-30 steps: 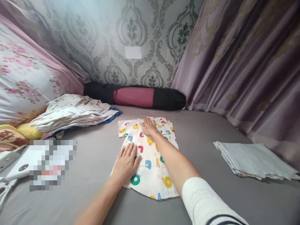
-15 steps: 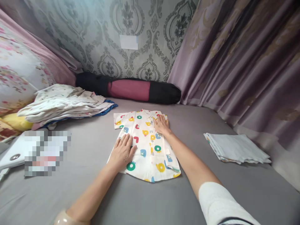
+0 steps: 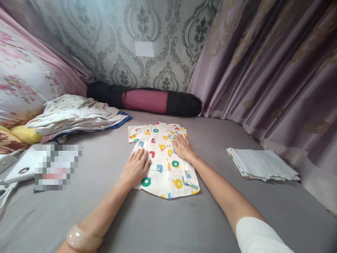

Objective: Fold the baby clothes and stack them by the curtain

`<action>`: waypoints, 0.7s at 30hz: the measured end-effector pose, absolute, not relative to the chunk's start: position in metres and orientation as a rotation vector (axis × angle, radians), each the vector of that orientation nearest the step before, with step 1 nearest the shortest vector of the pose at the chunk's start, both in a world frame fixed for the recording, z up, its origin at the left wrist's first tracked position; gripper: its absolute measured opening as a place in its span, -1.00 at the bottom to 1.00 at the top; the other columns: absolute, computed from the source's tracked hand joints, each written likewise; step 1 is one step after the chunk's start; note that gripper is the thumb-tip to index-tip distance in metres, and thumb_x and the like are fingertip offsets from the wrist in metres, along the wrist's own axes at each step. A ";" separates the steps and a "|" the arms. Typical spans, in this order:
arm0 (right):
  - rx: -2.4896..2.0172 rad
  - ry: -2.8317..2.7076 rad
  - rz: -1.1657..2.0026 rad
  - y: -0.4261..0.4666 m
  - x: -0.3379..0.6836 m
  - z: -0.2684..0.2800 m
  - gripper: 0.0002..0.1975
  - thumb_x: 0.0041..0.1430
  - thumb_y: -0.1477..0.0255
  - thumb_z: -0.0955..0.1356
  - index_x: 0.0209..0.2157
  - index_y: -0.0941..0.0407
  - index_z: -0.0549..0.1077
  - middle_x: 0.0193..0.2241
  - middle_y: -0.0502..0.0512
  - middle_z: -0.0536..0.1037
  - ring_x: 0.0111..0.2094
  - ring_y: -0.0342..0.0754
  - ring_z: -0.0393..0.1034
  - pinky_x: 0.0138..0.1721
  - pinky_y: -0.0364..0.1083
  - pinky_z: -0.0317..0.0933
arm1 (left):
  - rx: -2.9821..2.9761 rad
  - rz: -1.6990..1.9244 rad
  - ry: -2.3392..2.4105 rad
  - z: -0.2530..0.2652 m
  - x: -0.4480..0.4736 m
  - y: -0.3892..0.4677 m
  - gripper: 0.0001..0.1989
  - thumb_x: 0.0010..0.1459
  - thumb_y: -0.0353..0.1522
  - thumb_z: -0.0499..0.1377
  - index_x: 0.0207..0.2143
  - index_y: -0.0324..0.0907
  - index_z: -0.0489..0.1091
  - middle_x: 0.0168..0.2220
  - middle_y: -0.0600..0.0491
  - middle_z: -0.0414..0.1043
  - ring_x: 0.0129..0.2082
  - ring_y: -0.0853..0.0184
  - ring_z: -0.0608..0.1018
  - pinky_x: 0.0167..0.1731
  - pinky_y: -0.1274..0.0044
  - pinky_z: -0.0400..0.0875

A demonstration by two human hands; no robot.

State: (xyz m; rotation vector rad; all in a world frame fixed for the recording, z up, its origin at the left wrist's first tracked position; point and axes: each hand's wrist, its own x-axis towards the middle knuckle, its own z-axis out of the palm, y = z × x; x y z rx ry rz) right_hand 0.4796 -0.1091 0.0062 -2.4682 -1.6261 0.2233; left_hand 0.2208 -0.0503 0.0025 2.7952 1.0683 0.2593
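Observation:
A small short-sleeved shirt (image 3: 163,172), white with colourful letter prints, lies front up on the grey bed sheet (image 3: 147,225). Its right side is folded inward lengthwise, while the left sleeve sticks out flat. My left hand (image 3: 137,167) rests palm down on the shirt's left edge, fingers stretched out. On the upper right part, near the folded edge, my right hand (image 3: 182,147) lies flat with its fingers extended. Neither hand grips the cloth. Parts of the print are covered by both hands.
A folded pale cloth stack (image 3: 263,164) lies at the right. Crumpled clothes (image 3: 76,114) are heaped at the left, above a white device (image 3: 28,165) and a blurred-out item (image 3: 58,168). A black and maroon roll bag (image 3: 144,101) lies along the wall, beside purple curtains (image 3: 237,70).
My right hand has slid slightly down the shirt towards me, uncovering cloth near the shoulder. My left hand stays on the left edge. The view has shifted a little.

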 end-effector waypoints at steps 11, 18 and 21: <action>-2.493 -1.656 0.054 -0.087 0.464 0.029 -0.60 0.30 0.39 0.15 0.09 0.16 0.38 0.16 0.28 0.34 0.20 0.11 0.15 0.22 0.10 -0.12 | 2.674 0.449 1.373 0.012 0.204 -0.039 -0.70 0.29 -0.34 -0.05 -0.01 -0.19 0.34 0.07 -0.13 0.36 0.05 0.15 0.42 0.02 0.37 0.30; -2.190 -1.837 0.086 -0.021 0.389 0.044 -0.65 0.30 0.46 0.17 0.03 0.12 0.44 0.02 0.16 0.47 0.08 0.04 0.27 0.11 -0.02 0.05 | 2.513 0.472 1.679 0.013 0.192 -0.030 -0.71 0.25 -0.25 0.02 -0.10 -0.17 0.43 0.05 -0.14 0.37 0.06 0.03 0.35 -0.03 0.27 0.28; -2.109 -1.959 0.089 0.006 0.354 0.046 -0.66 0.29 0.46 0.17 0.00 0.13 0.46 0.02 0.19 0.47 0.07 0.04 0.27 0.09 -0.02 0.08 | 2.466 0.513 1.743 0.013 0.186 -0.025 -0.72 0.24 -0.27 0.02 -0.12 -0.14 0.44 0.04 -0.13 0.39 0.04 0.03 0.35 -0.04 0.25 0.27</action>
